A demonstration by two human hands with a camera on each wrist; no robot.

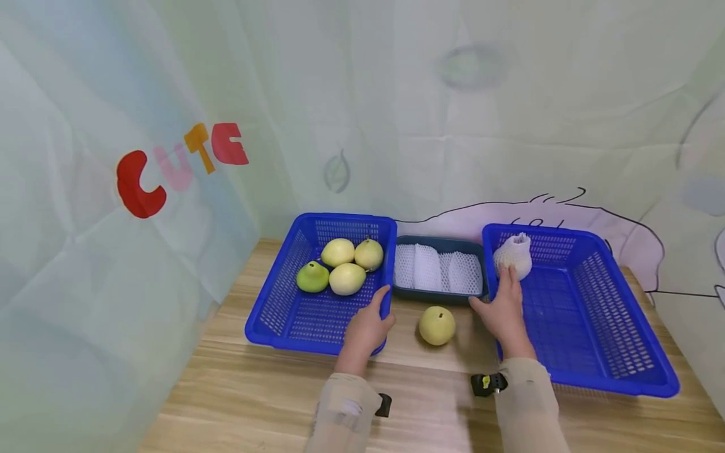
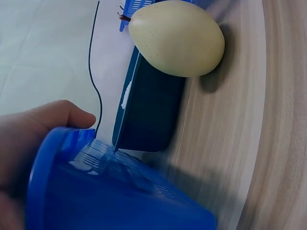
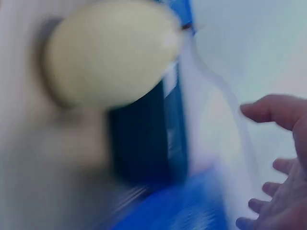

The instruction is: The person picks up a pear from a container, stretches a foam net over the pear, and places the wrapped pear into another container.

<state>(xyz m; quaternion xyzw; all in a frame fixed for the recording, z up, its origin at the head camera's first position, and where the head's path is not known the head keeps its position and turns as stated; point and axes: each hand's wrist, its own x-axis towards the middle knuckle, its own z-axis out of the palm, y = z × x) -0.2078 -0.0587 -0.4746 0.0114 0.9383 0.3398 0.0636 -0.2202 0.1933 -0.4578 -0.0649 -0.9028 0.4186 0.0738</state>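
Note:
My left hand (image 1: 365, 327) rests at the right rim of the left blue basket (image 1: 272, 341), one finger reaching along it. In the left wrist view, a finger (image 2: 62, 112) shows above the rim; the others are mostly hidden behind it. Several yellow-green pears (image 1: 338, 252) lie in that basket. My right hand (image 1: 506, 314) reaches over the left rim of the right blue basket (image 1: 651, 385), fingertips near a pear in a white foam net (image 1: 514, 255). Its fingers are spread in the blurred right wrist view. Between the hands, a bare pear (image 1: 437, 326) sits on the table.
A dark teal tray (image 1: 438, 297) stands between the two baskets, with white foam nets (image 1: 426, 267) lying in it. Behind the wooden table (image 1: 243, 390) hangs a printed cloth (image 1: 396, 126) with coloured letters. Black straps show at both cuffs.

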